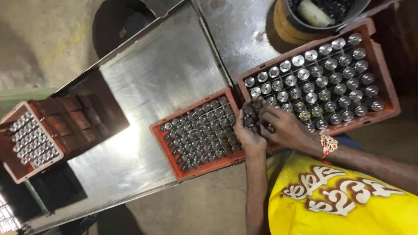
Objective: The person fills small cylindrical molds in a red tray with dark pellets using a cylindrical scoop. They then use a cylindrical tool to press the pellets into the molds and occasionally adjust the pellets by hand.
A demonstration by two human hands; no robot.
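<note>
Two hands meet at the centre of the frame, between two red crates. The left hand (249, 126) is cupped palm-up and holds a cluster of small dark metal caps (251, 116). The right hand (283, 126) lies just beside it, fingers curled over the same cluster and touching it; whether it pinches a single cap cannot be determined. The caps sit directly in the left palm, beneath the right fingertips. The small crate (167, 146), left of the hands, contains closely packed bottles. The large crate (383, 87), upper right, contains capped bottles in rows. Both crates rest on a steel table (165, 65). A third crate (13, 169) sits at the left edge.
</note>
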